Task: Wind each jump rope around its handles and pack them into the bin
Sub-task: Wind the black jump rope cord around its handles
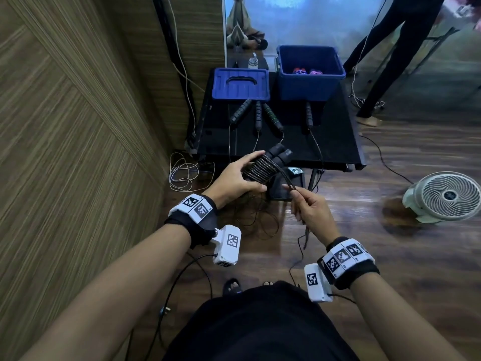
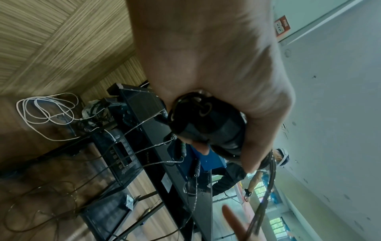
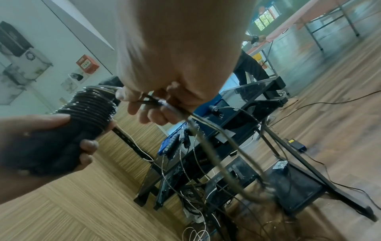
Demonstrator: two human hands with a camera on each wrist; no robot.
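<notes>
My left hand (image 1: 238, 175) grips a pair of black jump rope handles (image 1: 278, 155) held side by side, with many turns of dark rope (image 1: 261, 169) coiled round them. The same bundle (image 3: 90, 106) shows in the right wrist view, and its end (image 2: 208, 120) in the left wrist view. My right hand (image 1: 309, 205) pinches the doubled free rope (image 1: 289, 182) just right of the coil; the rest hangs to the floor. The open blue bin (image 1: 311, 71) stands at the back right of the black table (image 1: 335, 142) and holds colourful wound ropes. Several more black handles (image 1: 257, 114) lie on the table, their ropes trailing off the front edge.
The bin's blue lid (image 1: 240, 84) lies left of the bin. A white fan (image 1: 446, 196) stands on the wooden floor at right. White cable loops (image 1: 182, 173) lie by the wooden wall at left. A person's dark legs (image 1: 390, 56) stand behind the table.
</notes>
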